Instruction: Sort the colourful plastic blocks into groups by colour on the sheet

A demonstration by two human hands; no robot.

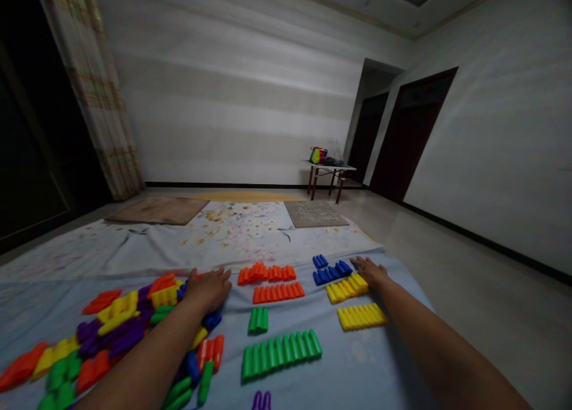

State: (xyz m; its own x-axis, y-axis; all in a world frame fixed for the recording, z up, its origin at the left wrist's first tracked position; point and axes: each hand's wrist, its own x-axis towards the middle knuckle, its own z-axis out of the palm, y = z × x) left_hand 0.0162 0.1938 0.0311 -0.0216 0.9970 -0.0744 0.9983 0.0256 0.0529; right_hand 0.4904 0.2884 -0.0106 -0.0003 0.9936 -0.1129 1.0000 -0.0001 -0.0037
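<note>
My left hand (208,291) lies over the right edge of a mixed heap of bullet-shaped plastic pieces (120,332), fingers stretched out toward the orange group (257,273). It hides the pieces under it. My right hand (370,272) has its fingers extended just right of the blue pieces (333,273) and beside the upper yellow group (347,288); whether it touches them I cannot tell. Below lies a second yellow row (361,316). In the middle are an orange row (279,292), a small green group (258,320), a long green row (282,355) and purple pieces (261,400).
A pale blue cloth (357,368) lies under the pieces, with a white flowered cloth (250,231) beyond. A brown board (158,210) and a patterned board (315,214) rest at its far side. A small table (330,167) with bags stands by the wall.
</note>
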